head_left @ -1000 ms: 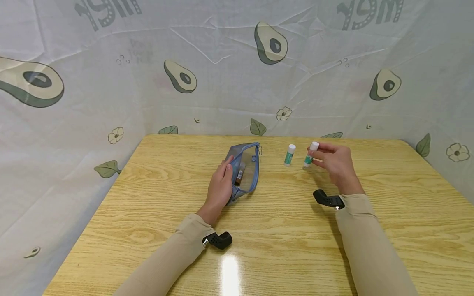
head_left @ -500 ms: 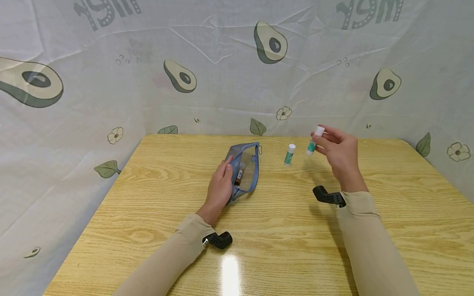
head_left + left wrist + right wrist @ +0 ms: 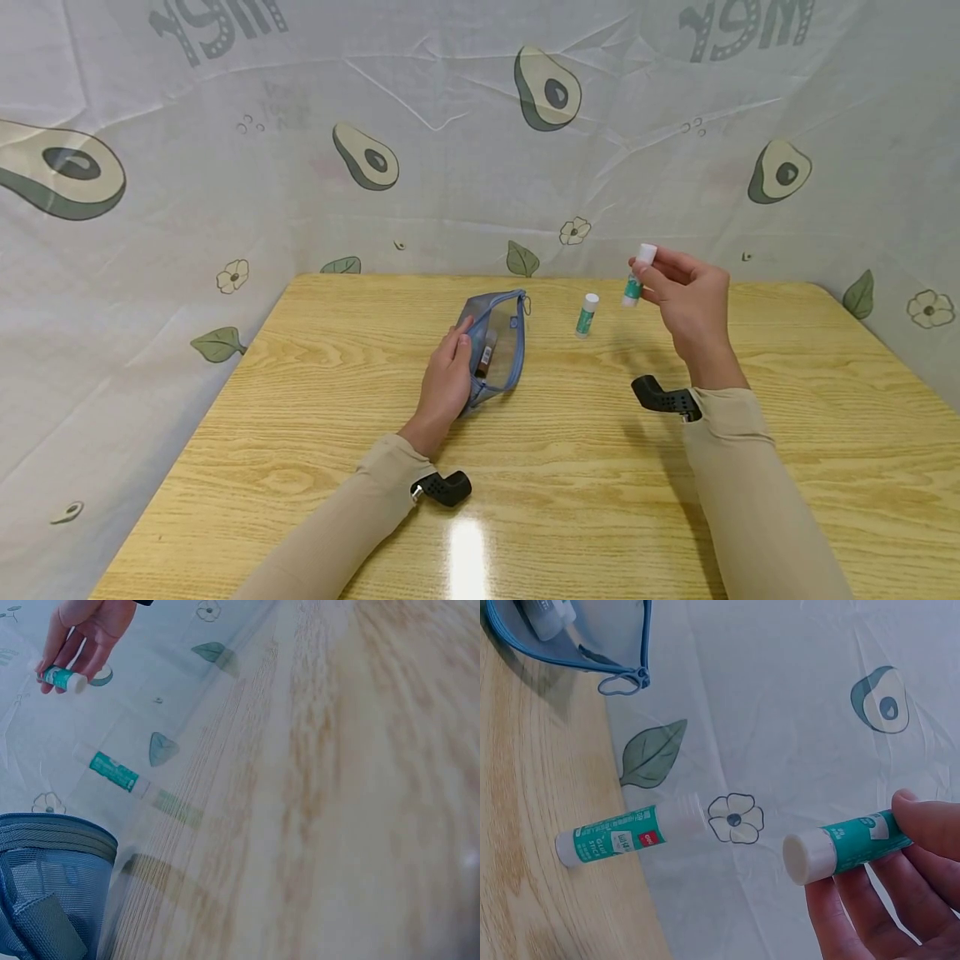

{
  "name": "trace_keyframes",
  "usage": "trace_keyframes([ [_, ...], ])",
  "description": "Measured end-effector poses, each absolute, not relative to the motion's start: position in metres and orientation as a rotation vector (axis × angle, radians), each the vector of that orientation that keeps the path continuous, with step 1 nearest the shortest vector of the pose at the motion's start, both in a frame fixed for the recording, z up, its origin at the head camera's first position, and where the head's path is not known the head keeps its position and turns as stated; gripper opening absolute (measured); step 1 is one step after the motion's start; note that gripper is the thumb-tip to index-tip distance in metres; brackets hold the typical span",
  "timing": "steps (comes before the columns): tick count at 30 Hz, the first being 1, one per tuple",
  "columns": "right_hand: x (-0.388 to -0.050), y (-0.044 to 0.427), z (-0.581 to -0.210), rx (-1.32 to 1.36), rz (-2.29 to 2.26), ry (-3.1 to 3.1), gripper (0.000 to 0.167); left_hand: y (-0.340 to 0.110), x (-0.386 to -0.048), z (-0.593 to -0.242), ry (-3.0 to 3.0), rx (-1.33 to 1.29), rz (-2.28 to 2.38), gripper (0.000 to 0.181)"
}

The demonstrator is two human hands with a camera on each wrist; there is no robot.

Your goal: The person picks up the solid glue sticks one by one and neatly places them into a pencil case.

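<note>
A blue mesh pouch (image 3: 504,342) lies on the table with its zipped mouth gaping; a brown tube (image 3: 486,358) shows inside. My left hand (image 3: 446,379) grips the pouch's left side, thumb near the rim. Held above the table by my right hand (image 3: 693,312) is a white and green glue stick (image 3: 632,288), pinched between thumb and fingers; in the right wrist view its white end (image 3: 808,856) points left. A second glue stick (image 3: 587,316) stands upright on the table between the pouch and my right hand. The left wrist view shows the pouch (image 3: 56,889) at lower left.
The wooden table (image 3: 540,500) reaches back to a pale cloth backdrop (image 3: 450,192) printed with avocados, leaves and flowers. Black wrist mounts (image 3: 447,488) are on both sleeves. A bright reflection lies on the near part of the table.
My right hand has lifted the glue stick from near the tabletop, moving up and slightly right. The left hand, pouch and standing glue stick have stayed in place.
</note>
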State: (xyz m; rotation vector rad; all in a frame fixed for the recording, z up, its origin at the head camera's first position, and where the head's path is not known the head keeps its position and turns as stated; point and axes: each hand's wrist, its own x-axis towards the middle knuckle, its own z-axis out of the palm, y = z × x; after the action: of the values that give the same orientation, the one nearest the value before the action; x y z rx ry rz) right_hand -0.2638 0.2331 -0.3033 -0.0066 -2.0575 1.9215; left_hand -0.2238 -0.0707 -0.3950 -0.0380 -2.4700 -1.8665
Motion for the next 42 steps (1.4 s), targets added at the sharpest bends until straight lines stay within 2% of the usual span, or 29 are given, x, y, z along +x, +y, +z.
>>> trace_keyframes([
  [15,-0.263,0.231,-0.304,-0.038,1.818,-2.087,0.050,-0.067,-0.225,-0.397,-2.473,-0.036,-1.891,0.050],
  [29,-0.264,0.226,-0.303,0.004,1.891,-2.033,0.036,-0.068,-0.225,-0.396,-2.478,-0.010,-1.886,0.050],
  [42,-0.264,0.216,-0.303,0.028,1.893,-2.071,0.041,-0.070,-0.226,-0.396,-2.474,0.001,-1.891,0.051],
])
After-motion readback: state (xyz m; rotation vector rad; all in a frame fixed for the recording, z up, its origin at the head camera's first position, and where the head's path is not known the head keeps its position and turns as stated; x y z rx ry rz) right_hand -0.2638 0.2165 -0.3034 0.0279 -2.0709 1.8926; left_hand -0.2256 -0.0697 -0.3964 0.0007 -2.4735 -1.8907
